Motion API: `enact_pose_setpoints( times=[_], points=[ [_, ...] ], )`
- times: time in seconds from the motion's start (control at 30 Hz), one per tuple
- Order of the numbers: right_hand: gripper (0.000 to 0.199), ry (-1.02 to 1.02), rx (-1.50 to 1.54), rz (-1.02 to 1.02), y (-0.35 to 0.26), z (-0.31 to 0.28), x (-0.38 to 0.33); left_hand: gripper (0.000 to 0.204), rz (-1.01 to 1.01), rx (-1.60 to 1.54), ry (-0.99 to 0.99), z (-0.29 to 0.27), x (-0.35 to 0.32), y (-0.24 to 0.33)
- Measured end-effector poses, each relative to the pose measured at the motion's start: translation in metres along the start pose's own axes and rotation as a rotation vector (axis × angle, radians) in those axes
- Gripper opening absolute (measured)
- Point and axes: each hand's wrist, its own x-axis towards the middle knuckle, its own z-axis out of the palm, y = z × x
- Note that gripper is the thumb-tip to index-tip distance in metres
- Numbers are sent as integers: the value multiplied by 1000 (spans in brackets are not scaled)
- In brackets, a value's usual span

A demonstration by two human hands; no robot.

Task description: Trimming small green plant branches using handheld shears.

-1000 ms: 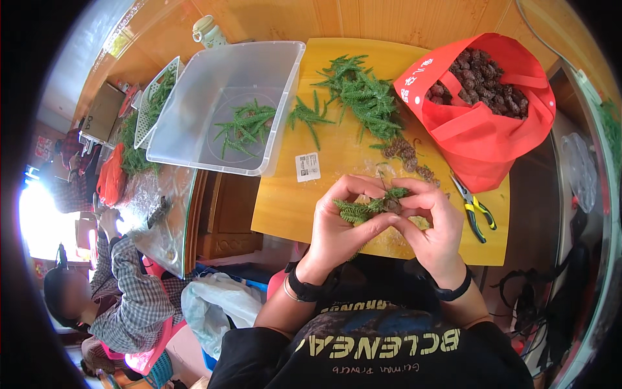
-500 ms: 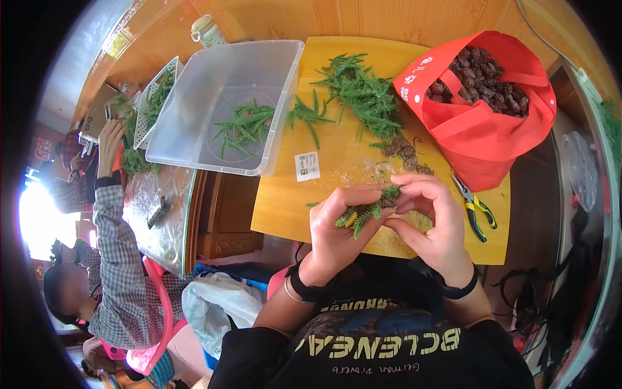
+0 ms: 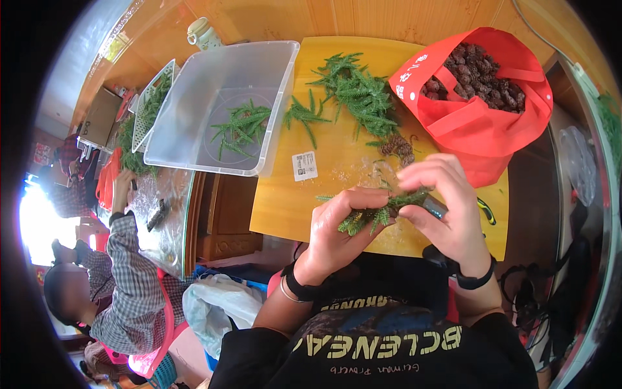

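Note:
My left hand [image 3: 340, 223] is closed around a green artificial pine sprig [image 3: 353, 223], which points across toward my right hand. The fingers and thumb of my right hand [image 3: 447, 207] are apart, with the sprig's far end between them. A dark strip [image 3: 435, 207] shows beside the right palm; I cannot make out what it is. Just beyond my hands lie brown pine cones [image 3: 397, 148], next to a heap of green pine sprigs [image 3: 363, 97]. Pliers with yellow and black handles [image 3: 486, 211] lie mostly hidden behind my right hand.
A clear plastic bin [image 3: 275, 129] holding some sprigs stands at the left of the yellow table [image 3: 278, 207]. At the back right is a red bag [image 3: 479, 139] full of pine cones. A white label [image 3: 304, 166] lies near the bin. Another person [image 3: 133, 259] works at a table on the left.
My right hand has shifted right and its fingers have spread from the sprig. The sprig now lies flatter toward it. At left, the other person's arm has drawn back.

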Motion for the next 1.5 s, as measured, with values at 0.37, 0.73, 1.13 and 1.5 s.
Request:
enact_pose_setpoints(
  times=[0.37,0.73,1.13,1.5],
  points=[
    [28,-291,633,290,6,-5,6,28,21,40,-74,-5,3,5],
    [21,-175,558,209,3,-1,4,27,51,14,-8,-1,6,13],
    [19,-83,610,318,-5,3,2,27,260,168,51,5,9,14],
    [16,57,118,41,-13,7,1,29,8,49,162,13,-1,11]
  ],
)
